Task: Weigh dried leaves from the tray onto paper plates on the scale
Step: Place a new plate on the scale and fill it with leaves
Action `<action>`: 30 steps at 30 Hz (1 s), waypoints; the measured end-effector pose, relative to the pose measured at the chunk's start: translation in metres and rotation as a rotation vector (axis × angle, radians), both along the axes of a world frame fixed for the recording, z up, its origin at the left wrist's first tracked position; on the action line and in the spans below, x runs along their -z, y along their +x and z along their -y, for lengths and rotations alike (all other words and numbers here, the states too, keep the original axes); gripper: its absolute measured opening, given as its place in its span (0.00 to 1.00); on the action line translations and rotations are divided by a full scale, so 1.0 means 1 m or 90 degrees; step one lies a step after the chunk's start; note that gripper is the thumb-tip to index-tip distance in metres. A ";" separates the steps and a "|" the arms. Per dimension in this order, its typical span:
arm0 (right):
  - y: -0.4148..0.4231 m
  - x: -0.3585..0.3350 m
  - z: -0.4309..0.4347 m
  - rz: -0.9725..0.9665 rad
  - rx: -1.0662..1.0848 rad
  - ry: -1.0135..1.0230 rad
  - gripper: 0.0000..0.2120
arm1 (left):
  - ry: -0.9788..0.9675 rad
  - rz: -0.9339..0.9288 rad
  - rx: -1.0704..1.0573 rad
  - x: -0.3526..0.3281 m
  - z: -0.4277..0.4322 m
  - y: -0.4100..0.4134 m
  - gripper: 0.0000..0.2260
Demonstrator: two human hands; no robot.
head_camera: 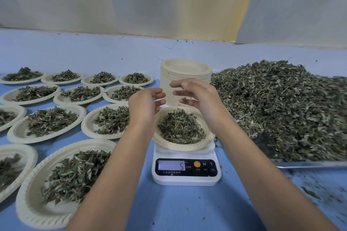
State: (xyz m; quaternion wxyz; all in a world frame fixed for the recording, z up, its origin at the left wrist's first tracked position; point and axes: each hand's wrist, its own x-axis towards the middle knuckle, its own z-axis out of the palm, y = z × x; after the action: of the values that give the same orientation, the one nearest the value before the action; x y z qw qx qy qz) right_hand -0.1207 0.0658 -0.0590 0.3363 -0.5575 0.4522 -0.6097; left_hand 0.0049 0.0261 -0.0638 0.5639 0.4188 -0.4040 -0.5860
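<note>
A white digital scale (185, 171) stands on the blue table, its display showing 5. On it rests a paper plate (187, 145) holding a mound of dried leaves (180, 126). My left hand (145, 103) and my right hand (195, 93) hover above the plate, palms facing each other, fingers spread and relaxed. A few leaf bits cling near the right fingers; neither hand grips anything. A big heap of dried leaves (281, 107) fills a metal tray (309, 164) at the right.
A tall stack of paper plates (185, 75) stands just behind the hands. Several filled plates (54, 120) cover the table's left side. A pale curtain (150, 0) hangs at the back. Leaf crumbs lie on the table by the tray's front.
</note>
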 end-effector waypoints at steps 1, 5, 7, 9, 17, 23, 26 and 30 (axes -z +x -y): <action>0.000 0.000 0.000 -0.014 0.004 -0.002 0.11 | 0.000 0.000 0.001 0.000 0.000 0.000 0.10; 0.001 0.001 0.002 -0.068 0.035 0.004 0.11 | 0.000 0.001 0.001 0.000 0.000 0.001 0.10; 0.000 0.001 0.003 -0.068 0.042 0.003 0.11 | 0.001 0.003 0.001 0.000 -0.001 0.000 0.11; 0.000 0.002 0.004 -0.062 0.047 0.002 0.11 | 0.003 0.002 -0.001 0.000 0.000 0.001 0.11; -0.006 0.010 0.009 -0.066 0.107 0.016 0.16 | -0.004 0.013 0.011 -0.002 -0.005 -0.007 0.11; -0.022 0.010 0.007 -0.033 0.155 0.012 0.15 | -0.032 0.040 0.056 -0.005 -0.016 -0.020 0.11; -0.049 0.016 0.003 -0.093 0.300 0.015 0.14 | -0.032 0.049 0.068 -0.005 -0.019 -0.023 0.12; -0.093 0.038 0.000 -0.354 0.401 0.195 0.21 | -0.030 0.065 0.072 -0.002 -0.021 -0.028 0.12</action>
State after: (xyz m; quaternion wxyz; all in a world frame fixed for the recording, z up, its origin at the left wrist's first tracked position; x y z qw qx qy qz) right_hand -0.2133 0.0662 -0.0966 0.0787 -0.4787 0.7583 -0.4354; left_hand -0.0227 0.0467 -0.0613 0.5182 0.4114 -0.4687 -0.5852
